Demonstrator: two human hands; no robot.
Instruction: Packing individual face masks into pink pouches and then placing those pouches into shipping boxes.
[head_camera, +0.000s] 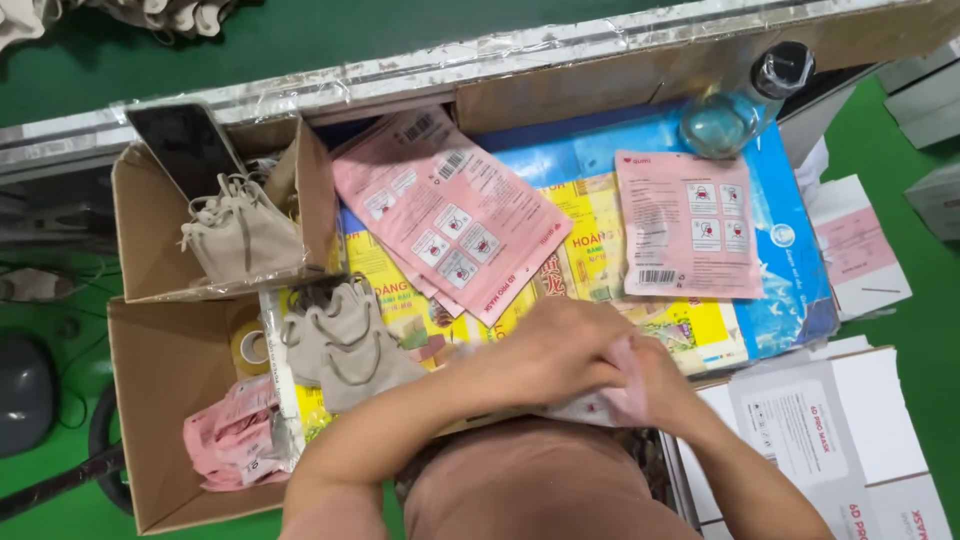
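Head view: left hand (555, 350) and right hand (650, 385) pressed together, both pinching a pink pouch (610, 400) at the near edge of the work surface (790, 270). Grey masks (345, 340) pile near left edge; pink pouch stack (450, 215) mid-surface.

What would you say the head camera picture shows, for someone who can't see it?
Both hands, left hand over right hand, press a pink packet above a table strewn with pink pouches, beside beige masks.
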